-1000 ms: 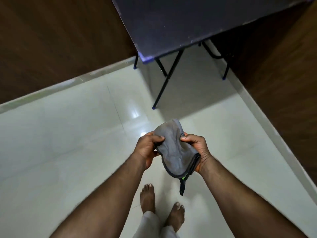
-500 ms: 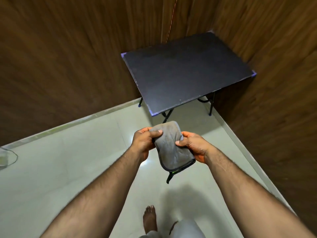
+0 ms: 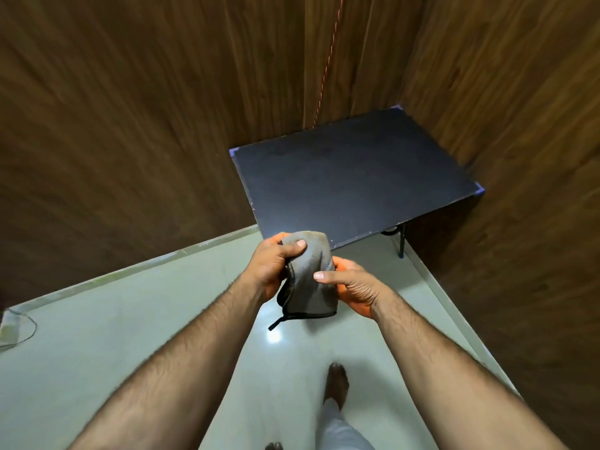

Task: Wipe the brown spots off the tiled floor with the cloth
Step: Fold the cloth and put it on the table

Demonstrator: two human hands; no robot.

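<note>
**Cloth gripped in both hands above the floor**

Wood-grain wall panels (image 3: 130,125) fill the upper half of the view and meet in a corner, with a thin red cord (image 3: 328,63) hanging down near the joint. Below them spreads the pale, glossy tiled floor (image 3: 113,336), a bright light reflection showing on it just under the hands; no brown spots can be made out on the tiles from here, though the view is soft with motion blur. A dark folding table (image 3: 354,177) stands in the corner on thin black legs, its top bare. Two bare forearms reach forward from the bottom edge. The left hand (image 3: 272,264) closes its fingers and thumb on the upper left part of the grey cloth (image 3: 311,284), and the right hand (image 3: 354,287) clamps the cloth's right side, thumb laid across the front. The cloth is held up in the air, bunched, in front of the table's near edge and clear of the floor. Its dark trim runs along the lower edge, and a small black loop (image 3: 277,322) dangles below. One bare foot (image 3: 337,384) stands on the tiles beneath. At the far left, a white wire (image 3: 22,329) lies on the floor.
</note>
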